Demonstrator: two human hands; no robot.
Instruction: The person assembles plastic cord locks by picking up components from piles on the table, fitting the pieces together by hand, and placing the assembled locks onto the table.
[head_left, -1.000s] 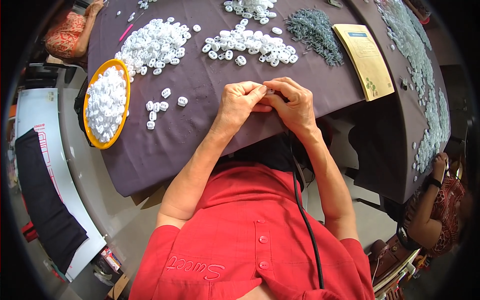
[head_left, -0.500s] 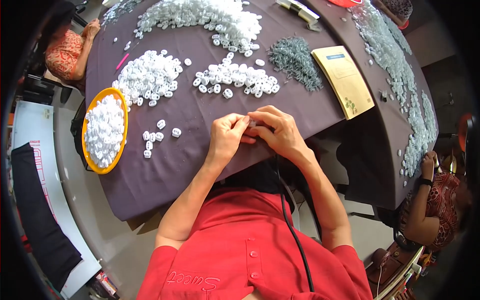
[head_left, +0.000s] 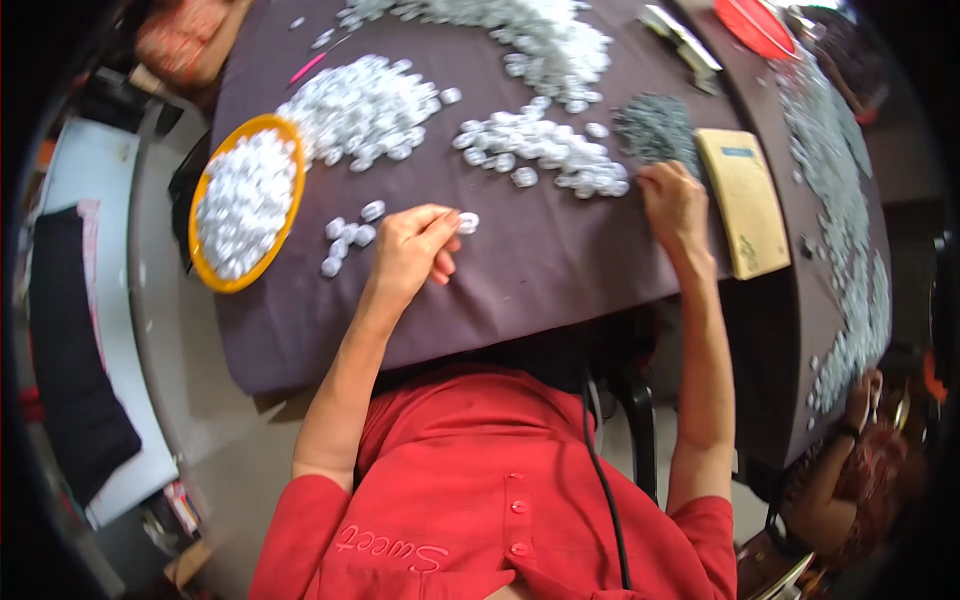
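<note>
I find left hand (head_left: 412, 248) pinching 1 white piece (head_left: 468, 223), right hand (head_left: 677, 205), contents indeterminable, apparently picking at grey pile (head_left: 655, 125); next move needs precision.

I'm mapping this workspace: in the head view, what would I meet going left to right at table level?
Yellow bowl, left hand, white piece it holds, right hand, flat tan rectangular item, spread of pale pieces.

1 white piece (head_left: 468, 223) getting pinched | 6 loose ones (head_left: 338, 249) chilling | 3 white heaps (head_left: 370, 110) sprawling nearby | 1 dark grey heap (head_left: 650, 122) | 1 orange bowl (head_left: 232, 286) | 1 tan packet (head_left: 745, 205) | 1 pink stick (head_left: 307, 68)
</note>
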